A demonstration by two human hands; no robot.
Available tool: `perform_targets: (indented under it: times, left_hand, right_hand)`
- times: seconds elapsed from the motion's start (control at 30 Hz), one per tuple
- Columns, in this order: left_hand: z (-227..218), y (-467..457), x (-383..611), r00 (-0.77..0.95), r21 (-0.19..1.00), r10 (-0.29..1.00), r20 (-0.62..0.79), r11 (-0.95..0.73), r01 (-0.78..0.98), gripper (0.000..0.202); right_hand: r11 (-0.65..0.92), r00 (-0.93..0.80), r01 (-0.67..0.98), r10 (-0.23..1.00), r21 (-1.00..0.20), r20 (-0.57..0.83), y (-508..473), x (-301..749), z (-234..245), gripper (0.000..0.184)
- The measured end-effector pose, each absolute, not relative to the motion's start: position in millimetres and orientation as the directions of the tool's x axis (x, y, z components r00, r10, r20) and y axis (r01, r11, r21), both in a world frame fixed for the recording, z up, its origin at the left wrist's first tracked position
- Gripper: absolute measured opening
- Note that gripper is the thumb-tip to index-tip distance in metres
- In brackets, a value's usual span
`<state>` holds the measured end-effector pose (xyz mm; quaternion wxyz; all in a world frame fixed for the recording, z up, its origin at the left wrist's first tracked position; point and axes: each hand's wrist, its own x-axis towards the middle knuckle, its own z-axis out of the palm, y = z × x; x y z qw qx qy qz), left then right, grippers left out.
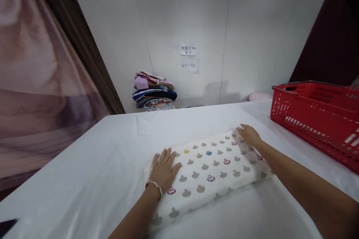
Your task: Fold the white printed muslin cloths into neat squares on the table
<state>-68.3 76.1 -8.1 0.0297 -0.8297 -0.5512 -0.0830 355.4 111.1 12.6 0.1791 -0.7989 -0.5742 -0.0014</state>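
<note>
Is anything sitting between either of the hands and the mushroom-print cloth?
Nothing visible is in the way. The left hand lies directly on the left end of the cloth, and the right hand is at its far right corner. The red basket stands off to the right, apart from the cloth.

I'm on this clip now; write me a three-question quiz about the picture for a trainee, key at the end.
1. Multiple choice: which hand has a bracelet at its wrist?
A) right hand only
B) left hand only
C) neither
2. True or false: the red basket stands to the right of the patterned cloth.
3. Fill in: the lower paper on the wall reads "45-___".
Key: 1. B; 2. True; 3. 50
</note>
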Motion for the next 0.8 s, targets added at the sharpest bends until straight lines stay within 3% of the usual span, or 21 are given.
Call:
perform_targets:
  times: [0.2,0.37,0.8]
  left_hand:
    - [-8.0,75.0,-68.7,0.359,0.031,0.914,0.19,-0.371,0.928,0.054]
    - [-9.5,76.6,-69.2,0.397,0.026,0.899,0.185,-0.408,0.913,0.053]
    - [-8.6,77.0,-64.3,0.334,0.017,0.93,0.156,-0.341,0.94,0.054]
  right_hand:
    - [-0.389,0.438,0.881,0.886,-0.271,0.154,124.0,366.0,5.1,0.036]
    - [-0.505,0.549,0.816,0.829,-0.281,0.103,117.3,376.6,-1.1,0.036]
    - [-0.492,0.523,0.839,0.847,-0.233,0.093,129.8,380.1,-1.5,0.038]
